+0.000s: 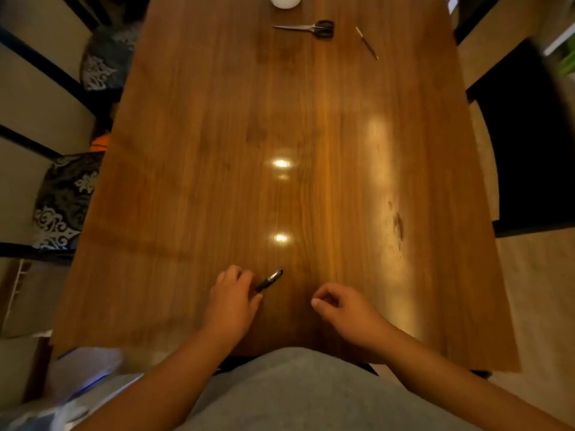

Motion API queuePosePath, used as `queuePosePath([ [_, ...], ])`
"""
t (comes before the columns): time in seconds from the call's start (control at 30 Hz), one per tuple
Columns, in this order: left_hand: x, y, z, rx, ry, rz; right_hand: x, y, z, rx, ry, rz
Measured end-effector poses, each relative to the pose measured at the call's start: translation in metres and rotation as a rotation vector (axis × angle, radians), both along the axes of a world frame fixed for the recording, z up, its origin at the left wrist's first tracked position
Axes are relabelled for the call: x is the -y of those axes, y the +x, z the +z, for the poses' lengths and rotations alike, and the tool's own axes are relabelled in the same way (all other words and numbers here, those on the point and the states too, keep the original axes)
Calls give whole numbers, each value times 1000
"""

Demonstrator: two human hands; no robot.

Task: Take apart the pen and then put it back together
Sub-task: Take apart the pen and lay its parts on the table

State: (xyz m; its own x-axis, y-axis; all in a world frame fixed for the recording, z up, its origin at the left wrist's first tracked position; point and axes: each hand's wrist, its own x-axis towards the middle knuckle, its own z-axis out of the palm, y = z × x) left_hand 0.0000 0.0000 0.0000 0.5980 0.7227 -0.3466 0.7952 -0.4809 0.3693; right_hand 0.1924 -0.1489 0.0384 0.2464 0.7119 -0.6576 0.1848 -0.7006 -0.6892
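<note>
A short black pen [270,279] with a shiny band lies slanted on the wooden table [342,181], its tip pointing up and to the right. My left hand [231,301] rests over its lower end, fingers curled around it. My right hand [342,306] hovers a little to the right of the pen, fingers loosely curled with thumb and forefinger near each other and nothing visible between them.
At the far end of the table lie black-handled scissors [311,28], a thin stick-like pen part [367,43] and a white round object [285,0]. Patterned chair cushions [62,200] stand along the left side. A dark chair [529,144] is on the right.
</note>
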Motion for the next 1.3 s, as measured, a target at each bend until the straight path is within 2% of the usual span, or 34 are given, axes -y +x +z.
queuePosePath([
  [0.17,-10,1,0,-10,-63,-34,-15,0,4,-65,-42,-50],
  [0.4,-21,15,23,168,-279,-115,-38,-17,21,-124,-1,-239],
  [0.6,-29,16,64,377,-275,-192,-64,-26,57,-186,173,-362],
  [0.8,-38,7,107,561,-358,-79,-87,-37,100,-277,322,-423],
  [1.03,-51,5,146,658,-356,-64,-102,-44,130,-318,468,-469],
  [1.17,-55,5,163,663,-600,-50,-99,-40,142,-316,505,-404],
  [1.3,-57,6,175,614,-1022,64,-93,-34,151,-312,523,-328],
])
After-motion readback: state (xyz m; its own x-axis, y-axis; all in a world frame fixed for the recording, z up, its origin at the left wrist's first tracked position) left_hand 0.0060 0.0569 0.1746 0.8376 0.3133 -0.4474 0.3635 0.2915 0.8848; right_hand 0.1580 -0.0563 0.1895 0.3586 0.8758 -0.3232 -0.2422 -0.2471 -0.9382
